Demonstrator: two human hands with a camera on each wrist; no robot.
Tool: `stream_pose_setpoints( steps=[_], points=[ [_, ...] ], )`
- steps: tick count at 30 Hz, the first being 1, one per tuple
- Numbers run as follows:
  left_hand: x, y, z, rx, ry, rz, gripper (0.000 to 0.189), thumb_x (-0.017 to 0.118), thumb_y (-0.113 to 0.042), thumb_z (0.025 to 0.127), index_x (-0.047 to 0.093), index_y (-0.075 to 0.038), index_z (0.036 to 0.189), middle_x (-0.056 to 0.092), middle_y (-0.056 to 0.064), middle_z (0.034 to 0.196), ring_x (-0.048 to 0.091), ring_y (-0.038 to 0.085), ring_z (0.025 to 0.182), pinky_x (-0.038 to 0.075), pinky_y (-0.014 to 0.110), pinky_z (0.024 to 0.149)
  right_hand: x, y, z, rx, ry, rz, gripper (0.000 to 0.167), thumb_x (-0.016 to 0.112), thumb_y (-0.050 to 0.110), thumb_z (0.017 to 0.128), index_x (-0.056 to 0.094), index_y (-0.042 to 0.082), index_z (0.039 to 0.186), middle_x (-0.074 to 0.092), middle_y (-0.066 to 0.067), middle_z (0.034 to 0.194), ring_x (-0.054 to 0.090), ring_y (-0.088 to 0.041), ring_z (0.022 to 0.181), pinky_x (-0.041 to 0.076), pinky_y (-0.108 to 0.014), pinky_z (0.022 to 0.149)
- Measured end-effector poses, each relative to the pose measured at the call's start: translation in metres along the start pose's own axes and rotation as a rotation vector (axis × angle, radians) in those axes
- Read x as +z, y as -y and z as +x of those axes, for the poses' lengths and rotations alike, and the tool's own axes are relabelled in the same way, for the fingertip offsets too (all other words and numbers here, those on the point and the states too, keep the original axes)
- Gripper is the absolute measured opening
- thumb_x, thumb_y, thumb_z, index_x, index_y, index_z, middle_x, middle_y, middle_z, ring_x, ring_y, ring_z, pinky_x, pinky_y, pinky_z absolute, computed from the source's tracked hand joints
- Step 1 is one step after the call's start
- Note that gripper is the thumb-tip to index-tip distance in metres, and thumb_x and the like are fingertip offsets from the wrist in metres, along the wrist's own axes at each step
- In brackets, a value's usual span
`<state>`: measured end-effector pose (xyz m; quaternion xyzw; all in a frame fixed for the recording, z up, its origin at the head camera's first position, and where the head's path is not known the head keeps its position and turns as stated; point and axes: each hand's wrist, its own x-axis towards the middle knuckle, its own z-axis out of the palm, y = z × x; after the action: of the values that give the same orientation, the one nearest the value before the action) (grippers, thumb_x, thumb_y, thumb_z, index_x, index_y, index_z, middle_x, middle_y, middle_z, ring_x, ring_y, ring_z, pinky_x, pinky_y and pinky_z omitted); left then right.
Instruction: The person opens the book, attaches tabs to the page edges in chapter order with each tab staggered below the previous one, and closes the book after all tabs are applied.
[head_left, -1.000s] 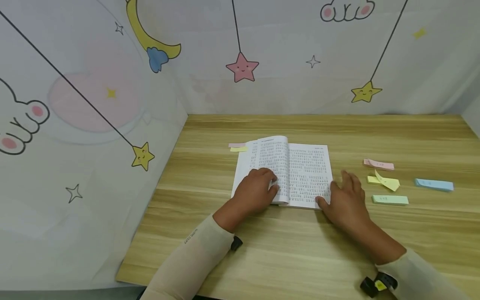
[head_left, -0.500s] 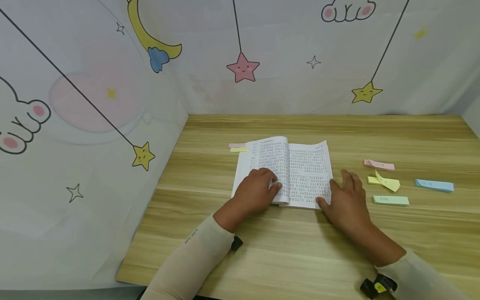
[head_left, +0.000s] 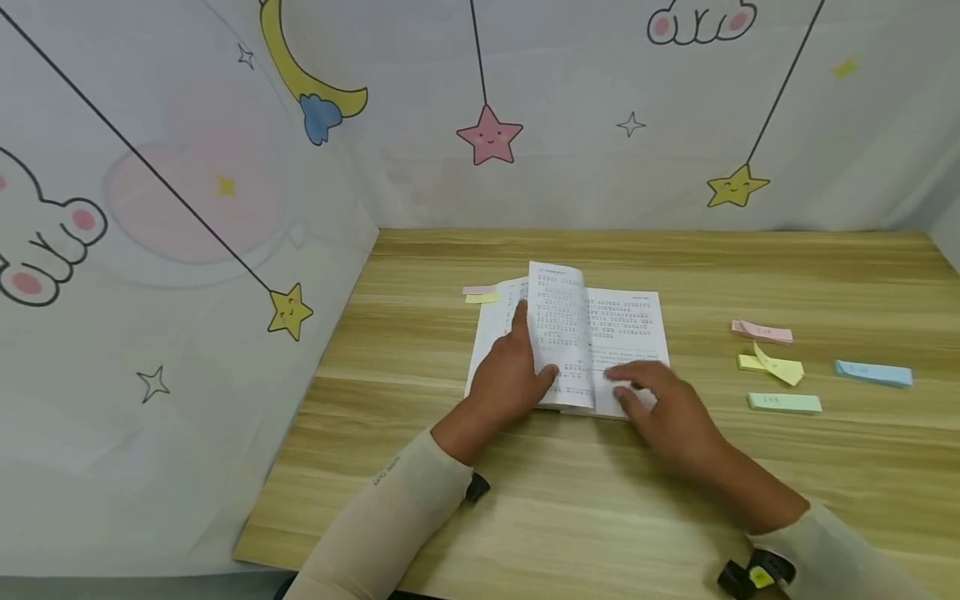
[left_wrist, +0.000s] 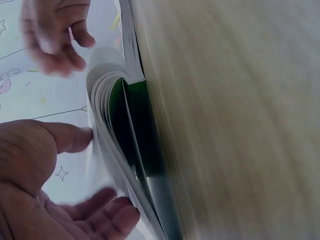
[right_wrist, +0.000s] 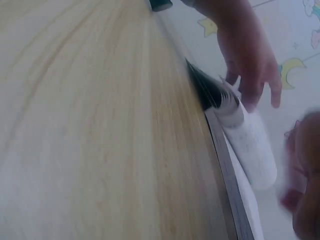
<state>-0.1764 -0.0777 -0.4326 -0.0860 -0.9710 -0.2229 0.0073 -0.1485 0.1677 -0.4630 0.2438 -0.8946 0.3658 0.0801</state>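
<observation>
An open book (head_left: pixel 622 312) with printed pages lies on the wooden table. Its left pages curve up from the spine, and one leaf (head_left: pixel 557 333) stands raised, its edge near my left hand (head_left: pixel 506 375). My left thumb (left_wrist: pixel 75 137) rests against the leaf, with the index finger stretched along its left edge. Over the lower part of the right page, my right hand (head_left: pixel 675 412) has loosely bent fingers, thumb and index apart, with nothing visible between them. Pink and yellow sticky tabs (head_left: pixel 482 297) stick out of the book's left edge.
To the right of the book lie pads of sticky tabs: pink (head_left: pixel 761 332), yellow (head_left: pixel 772 365) with its top strip lifted, green (head_left: pixel 785 403) and blue (head_left: pixel 873 373). A cartoon-printed curtain (head_left: pixel 420 192) stands behind and left of the table (head_left: pixel 600 517).
My right hand has moved left from the book's right edge to over the right page. A leaf has swung over to the left side. My left index finger has straightened.
</observation>
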Motion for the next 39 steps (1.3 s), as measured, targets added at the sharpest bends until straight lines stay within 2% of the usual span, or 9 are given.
stream_pose_setpoints(
  steps=[5,10,16,21,24,28,30,33,39],
  points=[
    [0.0,0.003,-0.001,0.08,-0.042,0.1,0.051,0.073,-0.014,0.092,0.064,-0.021,0.141,0.031,0.017,0.16,0.044,0.037,0.132,0.052,0.044,0.086,-0.01,-0.017,0.002,0.268,-0.025,-0.282,0.057,0.074,0.015,0.09,0.054,-0.025,0.126,0.031,-0.047,0.145,0.022,-0.063,0.136,0.02,-0.071,0.107],
    [0.0,0.003,-0.001,0.221,-0.02,0.156,0.028,0.064,-0.003,0.093,0.079,-0.017,0.114,0.06,0.004,0.139,0.054,0.03,0.125,0.05,0.043,0.094,-0.011,-0.025,-0.001,0.258,0.019,-0.347,0.055,0.075,0.016,0.089,0.057,-0.025,0.121,0.028,-0.047,0.147,0.022,-0.064,0.135,0.02,-0.072,0.106],
    [0.001,0.001,-0.001,0.177,0.067,0.033,0.035,0.049,-0.036,0.109,0.075,-0.013,0.113,0.069,0.001,0.122,0.062,0.026,0.116,0.051,0.039,0.094,-0.003,-0.019,-0.001,0.113,-0.031,-0.268,0.057,0.08,0.014,0.085,0.061,-0.011,0.133,0.038,-0.038,0.147,0.03,-0.058,0.135,0.025,-0.07,0.106],
    [-0.002,-0.001,-0.001,0.091,0.093,-0.077,0.071,0.037,-0.064,0.105,0.059,-0.006,0.139,0.069,0.005,0.122,0.065,0.025,0.113,0.053,0.041,0.088,0.004,0.0,-0.005,-0.18,0.193,-0.054,0.071,0.078,0.03,0.093,0.047,0.012,0.154,0.041,-0.016,0.157,0.036,-0.041,0.143,0.032,-0.058,0.112],
    [0.0,-0.003,0.0,0.025,0.065,-0.055,0.085,0.056,-0.058,0.1,0.029,-0.002,0.158,0.069,0.012,0.117,0.067,0.027,0.104,0.055,0.041,0.078,0.007,0.01,-0.009,-0.364,0.264,0.03,0.067,0.076,0.028,0.094,0.048,0.016,0.153,0.048,-0.006,0.153,0.045,-0.03,0.14,0.035,-0.041,0.114],
    [0.003,0.0,-0.001,0.018,-0.008,0.033,0.091,0.072,-0.026,0.095,0.016,-0.011,0.164,0.058,0.021,0.133,0.061,0.034,0.112,0.055,0.043,0.075,0.008,0.009,-0.007,-0.386,0.112,0.013,0.051,0.079,0.011,0.09,0.062,0.009,0.138,0.059,-0.006,0.139,0.052,-0.03,0.13,0.037,-0.036,0.11],
    [0.003,0.002,-0.002,0.054,-0.036,0.103,0.078,0.07,-0.013,0.093,0.033,-0.02,0.162,0.043,0.023,0.15,0.05,0.038,0.127,0.053,0.046,0.084,0.007,0.005,-0.006,-0.28,0.047,-0.046,0.047,0.078,0.007,0.089,0.064,0.005,0.134,0.06,-0.01,0.136,0.051,-0.033,0.129,0.038,-0.044,0.108],
    [0.003,0.004,-0.003,0.157,-0.027,0.21,0.062,0.067,-0.001,0.091,0.06,-0.03,0.145,0.026,0.02,0.162,0.029,0.042,0.144,0.047,0.05,0.097,0.005,-0.004,-0.007,-0.136,0.086,-0.146,0.05,0.076,0.01,0.092,0.059,0.002,0.138,0.06,-0.016,0.135,0.05,-0.038,0.129,0.039,-0.053,0.105],
    [0.002,0.001,-0.003,0.48,0.12,0.252,0.03,0.058,0.002,0.093,0.072,-0.017,0.113,0.054,0.001,0.149,0.031,0.025,0.15,0.026,0.04,0.119,0.005,-0.01,-0.01,-0.144,0.23,-0.239,0.069,0.073,0.034,0.096,0.045,0.015,0.156,0.054,-0.021,0.141,0.049,-0.042,0.131,0.039,-0.06,0.104]
  ],
)
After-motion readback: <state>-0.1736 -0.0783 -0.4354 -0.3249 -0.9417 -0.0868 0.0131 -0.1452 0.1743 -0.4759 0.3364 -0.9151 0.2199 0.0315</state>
